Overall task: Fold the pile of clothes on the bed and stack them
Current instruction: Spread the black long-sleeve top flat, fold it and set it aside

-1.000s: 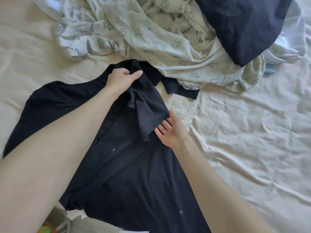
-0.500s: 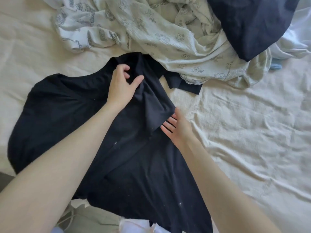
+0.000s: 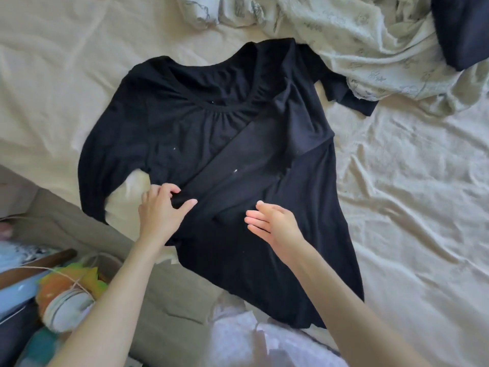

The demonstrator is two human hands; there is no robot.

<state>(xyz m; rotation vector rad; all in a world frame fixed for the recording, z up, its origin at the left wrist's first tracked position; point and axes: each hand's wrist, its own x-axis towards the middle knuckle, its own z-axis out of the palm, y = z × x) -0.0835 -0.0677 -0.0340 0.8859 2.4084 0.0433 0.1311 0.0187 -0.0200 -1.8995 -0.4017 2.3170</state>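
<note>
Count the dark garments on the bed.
2. A black top lies spread out mid-bed, the left hand pinching its folded sleeve. A navy garment sits on the pile at the far right corner. More may be buried under the pile.

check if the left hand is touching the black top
Touching. The head view shows the left hand pinching a fold of the black top between thumb and fingers, near its lower edge.

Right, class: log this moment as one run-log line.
black top: flat on bed sheet | left hand: pinching folded sleeve | right hand: open above top
</note>
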